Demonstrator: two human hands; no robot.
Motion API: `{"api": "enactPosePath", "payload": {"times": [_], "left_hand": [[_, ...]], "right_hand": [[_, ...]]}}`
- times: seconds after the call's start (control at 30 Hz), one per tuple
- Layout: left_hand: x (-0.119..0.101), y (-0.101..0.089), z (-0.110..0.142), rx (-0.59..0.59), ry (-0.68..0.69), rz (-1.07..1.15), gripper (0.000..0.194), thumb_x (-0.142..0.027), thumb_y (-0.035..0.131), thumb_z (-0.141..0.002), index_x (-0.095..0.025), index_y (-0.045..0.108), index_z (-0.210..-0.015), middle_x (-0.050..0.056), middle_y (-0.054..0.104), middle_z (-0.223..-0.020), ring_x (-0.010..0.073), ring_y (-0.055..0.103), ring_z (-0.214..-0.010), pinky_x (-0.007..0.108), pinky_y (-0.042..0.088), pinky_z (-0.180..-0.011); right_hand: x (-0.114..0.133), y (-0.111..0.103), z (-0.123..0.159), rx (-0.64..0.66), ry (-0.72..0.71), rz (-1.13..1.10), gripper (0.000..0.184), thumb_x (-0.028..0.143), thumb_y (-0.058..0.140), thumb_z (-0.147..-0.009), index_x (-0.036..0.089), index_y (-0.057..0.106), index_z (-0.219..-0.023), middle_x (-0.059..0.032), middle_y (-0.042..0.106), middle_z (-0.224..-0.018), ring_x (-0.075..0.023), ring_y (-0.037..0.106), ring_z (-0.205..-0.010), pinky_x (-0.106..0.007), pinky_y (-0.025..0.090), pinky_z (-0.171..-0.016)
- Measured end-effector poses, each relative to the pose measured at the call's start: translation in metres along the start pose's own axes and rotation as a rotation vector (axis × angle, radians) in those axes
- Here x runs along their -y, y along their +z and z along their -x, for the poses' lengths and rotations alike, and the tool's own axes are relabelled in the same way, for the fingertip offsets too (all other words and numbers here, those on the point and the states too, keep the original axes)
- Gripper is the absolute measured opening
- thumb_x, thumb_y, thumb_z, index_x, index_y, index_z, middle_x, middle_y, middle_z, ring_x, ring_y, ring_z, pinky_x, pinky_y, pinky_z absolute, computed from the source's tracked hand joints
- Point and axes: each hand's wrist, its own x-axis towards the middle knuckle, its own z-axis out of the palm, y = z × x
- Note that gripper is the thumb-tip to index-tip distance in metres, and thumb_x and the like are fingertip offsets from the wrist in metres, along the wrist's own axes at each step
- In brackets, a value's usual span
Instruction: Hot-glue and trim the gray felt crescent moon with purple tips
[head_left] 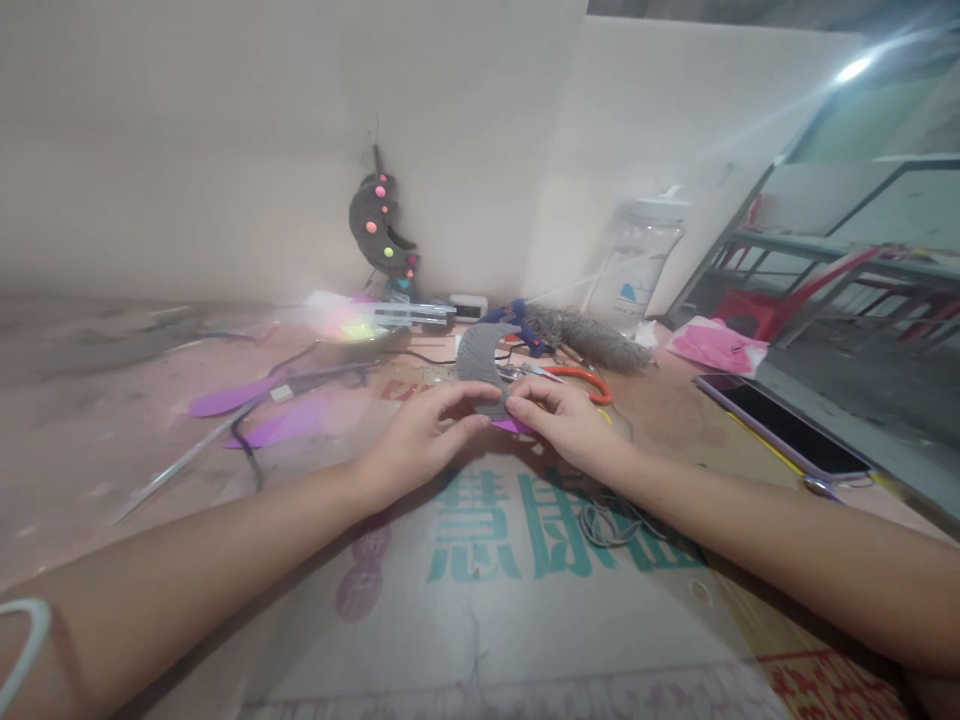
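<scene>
Biggest stuff first: pale wall (225, 130) at the back, then a table (60, 470) with a printed sheet (390, 650) over the middle. That's where most of the writing is. Big teal characters (476, 540): I read 慧 and 康, but the next one is partly covered by the right forearm (720, 520), so no guess from me. There's also a purplish round print (358, 590) and some red print (847, 685) in the bottom right, both too blurry for me.

Next size down: a phone (791, 425) with a dark screen and a clear bottle (637, 260) with a little blue mark, no brand I can make out. A dark crescent ornament (370, 230) dotted with pompoms hangs on the wall, and a fuzzy grey skein (596, 340) lies behind the work.

Left hand (442, 425) and right hand (562, 415) both pinch the lower end of a grey crescent (474, 358), just above the teal lettering. Looks like the yarn-wrapping step to me, with most of the curve covered. I'd say the next move calls for a firm hold there and snug, even turns.

Smallest: a purple sliver (514, 426) under the fingers; can't tell if it's part of the crescent.
</scene>
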Motion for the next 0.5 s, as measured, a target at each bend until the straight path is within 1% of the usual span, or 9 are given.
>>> {"api": "enactPosePath", "payload": {"times": [0.13, 0.23, 0.3, 0.37, 0.43, 0.5], "left_hand": [[0.0008, -0.0002, 0.0001, 0.015, 0.003, 0.032, 0.031, -0.030, 0.057, -0.090, -0.020, 0.063, -0.119, 0.006, 0.070, -0.117, 0.0193, 0.066, -0.102, 0.031, 0.053, -0.090], [0.0004, -0.0016, 0.0009, 0.037, 0.004, 0.066, 0.037, -0.035, 0.057, -0.091, -0.021, 0.060, -0.125, 0.007, 0.069, -0.118, 0.0195, 0.065, -0.100, 0.030, 0.053, -0.087], [0.0002, -0.0028, 0.0012, 0.007, 0.001, 0.061, 0.037, -0.039, 0.051, -0.094, -0.022, 0.060, -0.126, 0.006, 0.069, -0.116, 0.0182, 0.065, -0.096, 0.030, 0.052, -0.087], [0.0005, -0.0033, 0.0007, -0.050, -0.023, 0.052, 0.035, -0.039, 0.047, -0.096, -0.022, 0.062, -0.123, 0.005, 0.069, -0.112, 0.0166, 0.065, -0.093, 0.029, 0.051, -0.086], [0.0009, -0.0027, -0.0005, -0.088, -0.055, 0.065, 0.033, -0.039, 0.051, -0.094, -0.020, 0.063, -0.119, 0.005, 0.068, -0.110, 0.0162, 0.064, -0.092, 0.028, 0.051, -0.083], [0.0012, -0.0014, -0.0018, -0.088, -0.086, 0.087, 0.035, -0.038, 0.061, -0.089, -0.019, 0.062, -0.117, 0.005, 0.068, -0.107, 0.0165, 0.063, -0.092, 0.027, 0.051, -0.080]], "right_hand": [[-0.0006, -0.0004, 0.0006, 0.004, 0.005, -0.016, 0.029, 0.043, 0.057, -0.086, 0.018, 0.056, -0.070, 0.0006, 0.053, -0.072, -0.0136, 0.047, -0.065, -0.028, 0.036, -0.062], [-0.0018, -0.0003, 0.0008, -0.001, -0.003, -0.052, 0.029, 0.043, 0.056, -0.086, 0.018, 0.055, -0.071, 0.0016, 0.051, -0.071, -0.0128, 0.046, -0.065, -0.027, 0.035, -0.062], [-0.0025, 0.0000, 0.0008, -0.005, 0.003, -0.068, 0.029, 0.043, 0.056, -0.086, 0.018, 0.054, -0.072, 0.0022, 0.050, -0.070, -0.0121, 0.044, -0.064, -0.027, 0.035, -0.061], [-0.0028, 0.0004, 0.0007, -0.008, 0.018, -0.074, 0.029, 0.044, 0.056, -0.087, 0.018, 0.055, -0.073, 0.0027, 0.049, -0.069, -0.0115, 0.043, -0.061, -0.026, 0.034, -0.059], [-0.0026, 0.0006, 0.0008, -0.014, 0.021, -0.074, 0.029, 0.045, 0.056, -0.087, 0.018, 0.055, -0.073, 0.0028, 0.049, -0.069, -0.0114, 0.042, -0.061, -0.026, 0.034, -0.058], [-0.0016, 0.0006, 0.0011, -0.017, 0.012, -0.066, 0.030, 0.045, 0.056, -0.086, 0.019, 0.053, -0.071, 0.0027, 0.048, -0.069, -0.0118, 0.043, -0.062, -0.026, 0.034, -0.059]]}}
